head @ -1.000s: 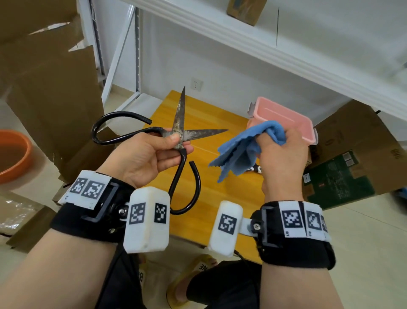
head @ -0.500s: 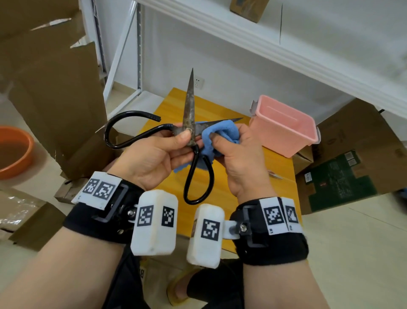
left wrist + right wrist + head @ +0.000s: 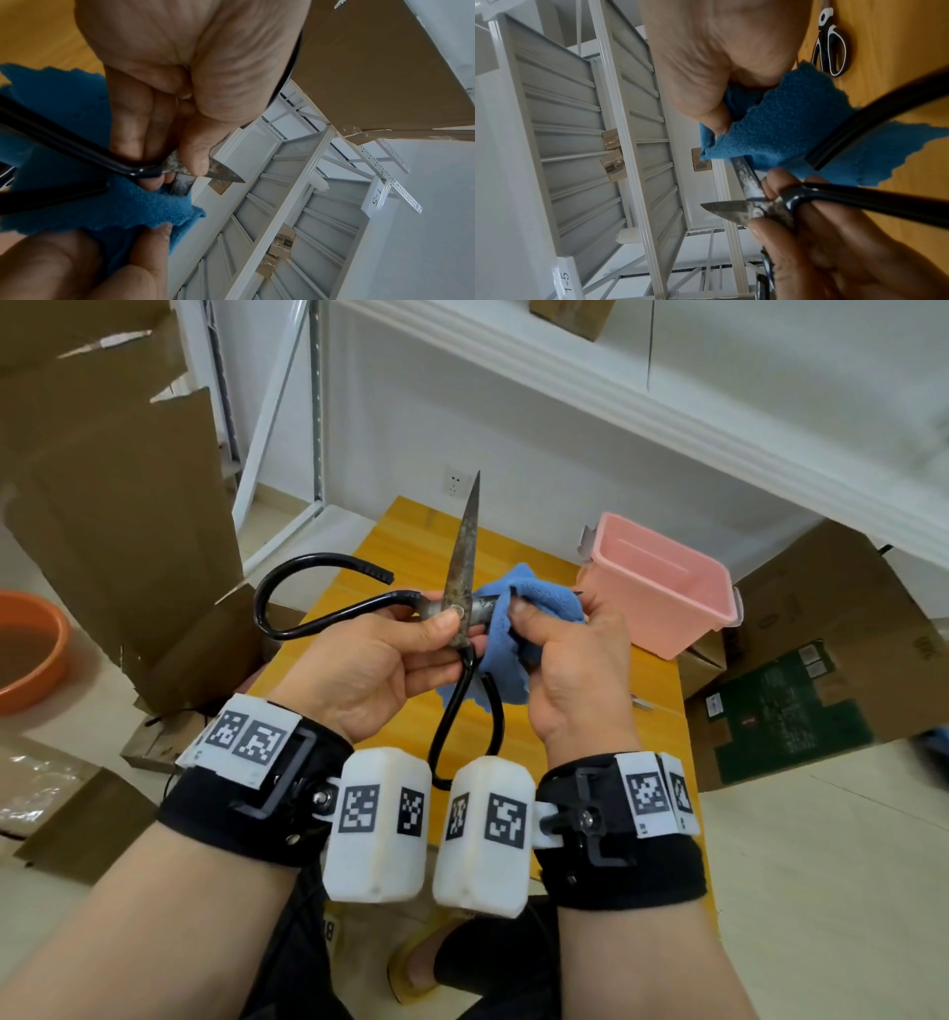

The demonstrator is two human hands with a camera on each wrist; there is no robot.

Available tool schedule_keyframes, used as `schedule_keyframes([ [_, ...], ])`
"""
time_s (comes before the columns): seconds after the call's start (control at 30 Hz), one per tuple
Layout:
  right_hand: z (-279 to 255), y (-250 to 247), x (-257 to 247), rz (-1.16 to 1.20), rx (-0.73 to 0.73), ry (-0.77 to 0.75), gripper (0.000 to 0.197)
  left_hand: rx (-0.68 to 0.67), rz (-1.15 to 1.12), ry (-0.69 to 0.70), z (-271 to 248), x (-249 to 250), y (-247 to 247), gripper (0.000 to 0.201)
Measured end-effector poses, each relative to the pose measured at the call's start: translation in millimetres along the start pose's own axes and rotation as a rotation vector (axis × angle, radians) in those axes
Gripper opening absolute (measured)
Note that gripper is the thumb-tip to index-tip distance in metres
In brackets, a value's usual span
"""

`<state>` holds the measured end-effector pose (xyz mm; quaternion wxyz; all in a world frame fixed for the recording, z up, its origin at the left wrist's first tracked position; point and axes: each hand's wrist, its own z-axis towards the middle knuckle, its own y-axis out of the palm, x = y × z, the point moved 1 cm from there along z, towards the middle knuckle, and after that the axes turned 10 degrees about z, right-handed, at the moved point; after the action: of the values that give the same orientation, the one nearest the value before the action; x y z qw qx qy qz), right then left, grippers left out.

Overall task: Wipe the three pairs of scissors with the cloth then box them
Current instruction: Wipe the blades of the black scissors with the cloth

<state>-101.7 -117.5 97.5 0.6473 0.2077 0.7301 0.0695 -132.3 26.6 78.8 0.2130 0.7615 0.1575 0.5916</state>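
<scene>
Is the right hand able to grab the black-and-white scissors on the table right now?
Probably not yet. The right hand is busy gripping the blue cloth around a blade of the big black-handled scissors. The black-and-white scissors lie uncovered on the table, so nothing blocks them.

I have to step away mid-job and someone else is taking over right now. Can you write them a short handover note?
Left hand: grips the big black-handled scissors at the pivot, blades spread open, one tip pointing up.
Right hand: holds the blue cloth wrapped around the other blade, wiping it.
Pink box: on the wooden table, far right; no scissors show inside, though its floor is partly hidden.
Black-and-white scissors: lying on the table. A third pair cannot be made out.
Done: wiping of the first pair is under way.
Left: finish this pair, wipe the others, box all three.
</scene>
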Motion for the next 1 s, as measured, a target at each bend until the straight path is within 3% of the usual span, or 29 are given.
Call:
schedule_keyframes([
  [0.13, 6, -7, -3, 0.020, 0.026, -0.032, 0.054, 0.029, 0.002, 0.002, -1, 1, 3, 0.051],
  [0.33, 7, -12, -11, 0.032, 0.057, -0.030, 0.050, 0.049, 0.002, -0.011, -2, 3, 3, 0.046],
  [0.57, 9, -13, -11, 0.012, 0.082, -0.057, 0.046, 0.071, 0.036, -0.033, -2, 4, 2, 0.021],
  [0.67, 14, -24, -19, 0.010, 0.113, -0.099, 0.025, 0.084, 0.056, -0.040, -5, 5, -6, 0.010],
  [0.8, 27, -49, -38, 0.051, 0.150, -0.171, 0.025, 0.115, 0.009, -0.018, -8, 18, -25, 0.034],
  [1.0, 22, -31, -23, -0.006, 0.013, -0.103, 0.020, 0.119, -0.039, -0.023, -4, 22, -23, 0.034],
])
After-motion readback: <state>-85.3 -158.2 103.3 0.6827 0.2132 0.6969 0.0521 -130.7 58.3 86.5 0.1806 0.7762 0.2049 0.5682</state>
